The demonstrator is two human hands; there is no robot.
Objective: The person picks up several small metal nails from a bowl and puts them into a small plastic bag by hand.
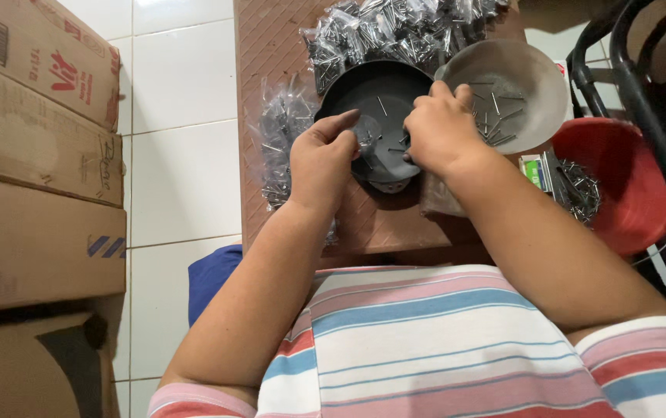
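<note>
My left hand (321, 159) pinches a small clear plastic bag (366, 133) over a black round bowl (383, 89) on a brown stool (271, 54). My right hand (437, 128) is closed over the bowl's near edge right beside the bag, fingers curled; what it grips is hidden. A few loose nails (383, 104) lie in the black bowl. A grey bowl (538, 73) with several nails stands just right of my right hand.
Several small packed bags of nails (395, 31) lie at the stool's far end and more (283, 124) to the left. A red bowl (627, 186) with nails sits on the right near a black frame (643, 93). Cardboard boxes (31, 155) stand on the left on white floor tiles.
</note>
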